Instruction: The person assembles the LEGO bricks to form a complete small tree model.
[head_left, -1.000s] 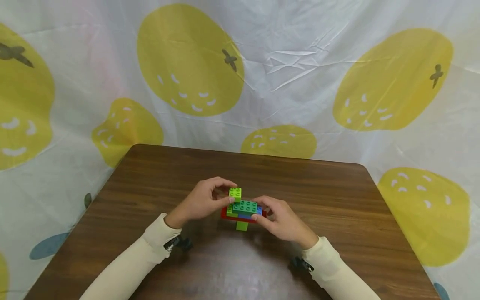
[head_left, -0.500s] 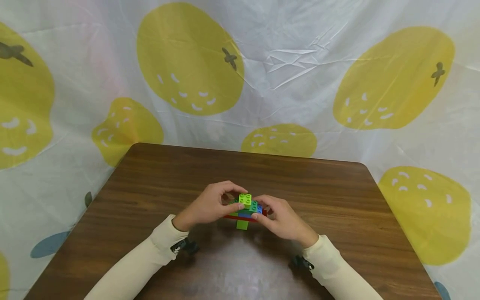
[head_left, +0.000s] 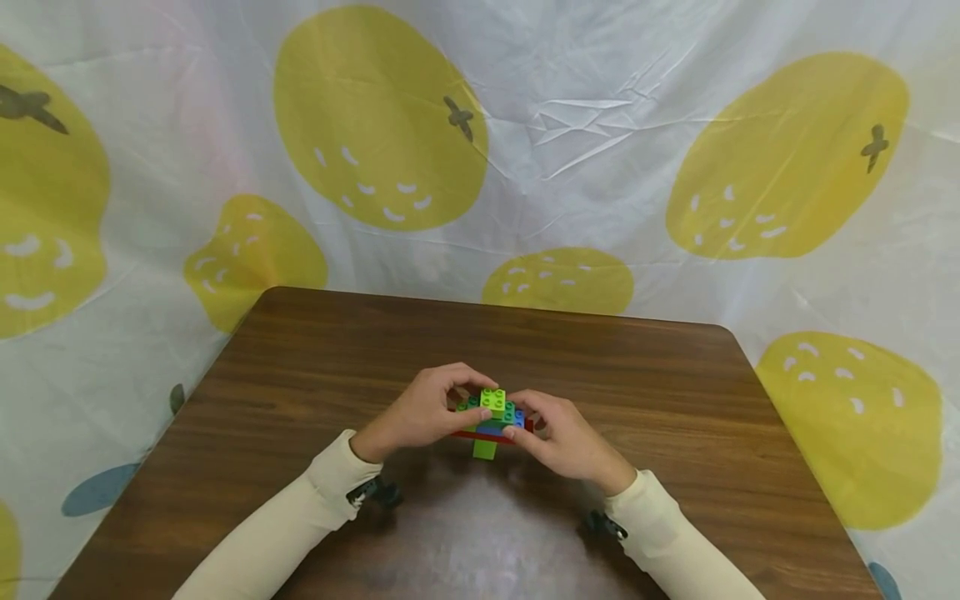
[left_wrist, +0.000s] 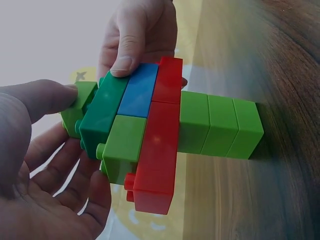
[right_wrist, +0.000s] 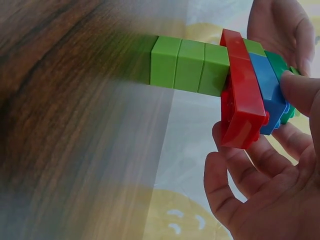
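A tree-like stack of toy building bricks stands on the table. Its stem is several light green bricks (left_wrist: 220, 122), with a layer of red bricks (left_wrist: 162, 135) across it. Above the red lie a blue brick (left_wrist: 137, 92) and a light green brick (left_wrist: 124, 145), then a dark green brick (left_wrist: 105, 112). My left hand (head_left: 423, 410) pinches the small lime brick (head_left: 492, 402) at the top, which sits over the dark green one; whether it is fully seated I cannot tell. My right hand (head_left: 558, 435) holds the stack's right side, its thumb by the dark green and blue bricks.
The brown wooden table (head_left: 637, 375) extends around the stack on all sides. Behind it hangs a white curtain (head_left: 562, 183) with yellow fruit prints. A dark wrist camera (head_left: 382, 493) is strapped under the left wrist.
My left hand has brought the lime brick rightward and slightly down, from the left end of the dark green brick to its middle. The right hand has hardly moved.
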